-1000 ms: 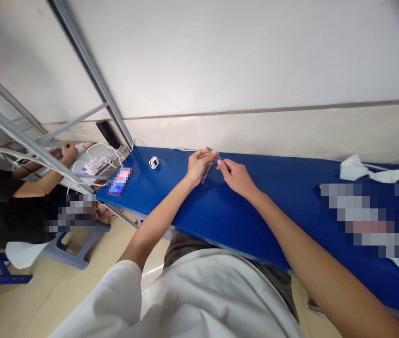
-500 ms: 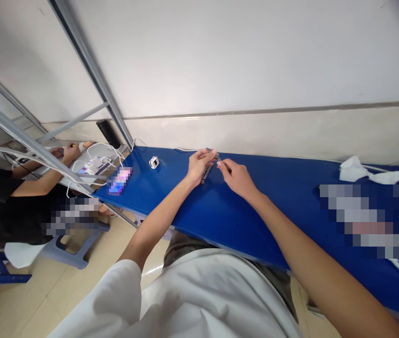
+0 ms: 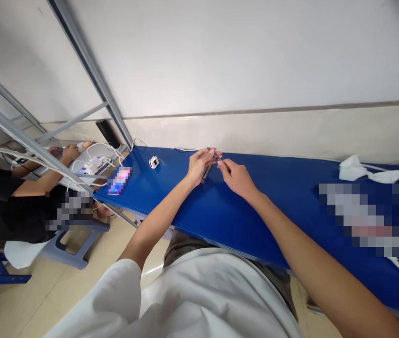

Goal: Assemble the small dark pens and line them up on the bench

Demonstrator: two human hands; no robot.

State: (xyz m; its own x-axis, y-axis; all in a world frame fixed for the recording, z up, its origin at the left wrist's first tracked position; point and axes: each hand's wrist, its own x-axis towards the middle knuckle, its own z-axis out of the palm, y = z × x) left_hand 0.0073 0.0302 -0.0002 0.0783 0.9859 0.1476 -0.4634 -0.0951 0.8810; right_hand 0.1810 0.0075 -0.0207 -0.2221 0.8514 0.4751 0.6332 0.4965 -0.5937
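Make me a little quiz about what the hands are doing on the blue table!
1. True or false: both hands hold the same thin dark tool.
2. What small white thing sits on the blue table to the left of the hands?
A. a cup
B. a little boxy gadget
C. a ball
3. Fill in: crumpled white ____ lies at the table's far right end.

Key
1. True: the left hand and right hand meet on the thin dark tool.
2. B, the little boxy gadget.
3. Paper: the crumpled white paper.
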